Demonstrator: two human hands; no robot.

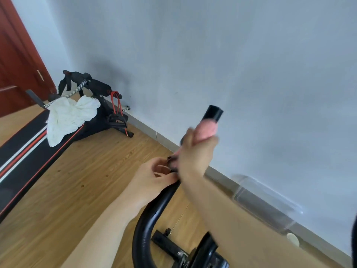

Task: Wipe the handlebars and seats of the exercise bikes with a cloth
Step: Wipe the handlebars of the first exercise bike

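step: wiping the upright end of the black handlebar (pixel 154 206), centre of the frame; judging by the grip, mid-stroke along the tube.

right hand (pixel 195 151): is wrapping round the bar with a pink cloth (pixel 207 129) bunched under the fingers; blurred, so finger detail is not resolving. Black end cap (pixel 213 113) is showing just above the cloth.

left hand (pixel 154 176): is sitting just below the right one, touching it, fingers curling in at the tube. Whether it is gripping the bar or pinching a cloth edge, I cannot tell.

cloth vs hands: is sitting inside the right fist, poking out the top, between palm and bar.

doing it well: keeping the cloth fully round the tube, twisting while sliding up over the cap, then working down the curve toward the lower frame. Left hand is likely best used steadying the bar.

other bike gear: a second black machine (pixel 92 97) is standing at upper left against the wall, well apart from both hands, with a white cloth (pixel 69 117) draping over it.

seat: not in view.

floor (pixel 67 180): wood, with a striped mat (pixel 21 151) running along the left edge.
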